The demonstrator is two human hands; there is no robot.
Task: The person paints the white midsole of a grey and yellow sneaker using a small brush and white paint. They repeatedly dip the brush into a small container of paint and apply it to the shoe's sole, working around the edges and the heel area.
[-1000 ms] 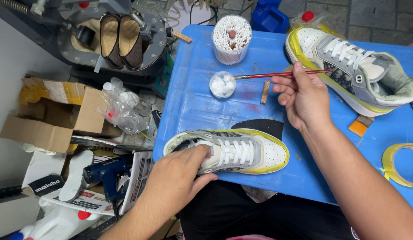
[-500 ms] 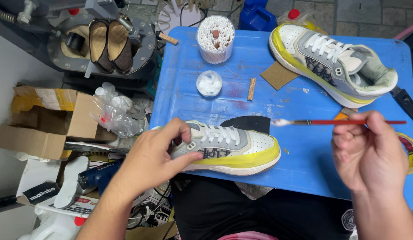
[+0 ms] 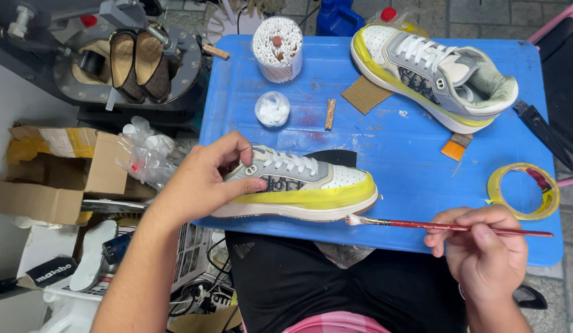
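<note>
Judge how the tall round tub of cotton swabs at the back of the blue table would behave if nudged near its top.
The tub of cotton swabs stands taller than wide, so it may tip. It probably weighs little, holding only swabs. With its top open, they would likely scatter across the blue table.

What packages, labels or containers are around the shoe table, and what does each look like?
Cardboard box: left of the table, open, brown, torn flaps.
Black label: lower left, small tilted strip with white lettering.
Swab tub: table's far edge, white cylinder.
Blue jug: beyond the table, partly cut off.
</note>
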